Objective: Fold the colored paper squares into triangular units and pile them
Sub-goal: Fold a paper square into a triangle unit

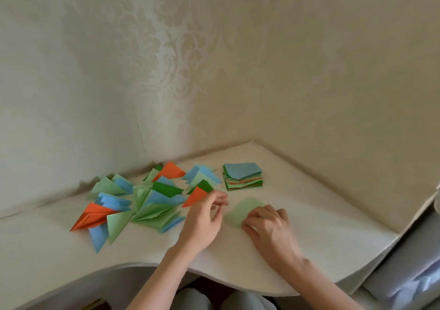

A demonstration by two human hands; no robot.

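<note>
Fingertips point(247, 225) of my right hand point(269, 226) press down on the near edge of a pale green paper square point(242, 208), which lies flat on the white table point(309, 226) in front of me. From the head view those fingers look bent at the knuckles and planted on the sheet; whether the thumb pinches the paper from underneath I cannot tell.

My left hand point(204, 219) hangs just to the left of that sheet, over the table, its fingers loosely curled with thumb and forefinger drawn close together. I see nothing held between them, though motion blur softens the tips. It sits just beside an orange triangle point(196, 196), and I cannot tell whether it touches it.

Further left, the folded triangles point(142, 200) are spread in a loose heap across the table: light green, blue, dark green and orange, many overlapping, some fanned out. Another orange piece point(91, 217) lies at the near left edge of the heap, with a blue one point(97, 237) and a light green one point(116, 225) pointing toward me.

Behind the green sheet, toward the corner of the patterned wall point(166, 71), stands a neat stack of unfolded squares point(242, 176), blue on top with green and orange edges showing below. It stands apart from both hands.
</note>
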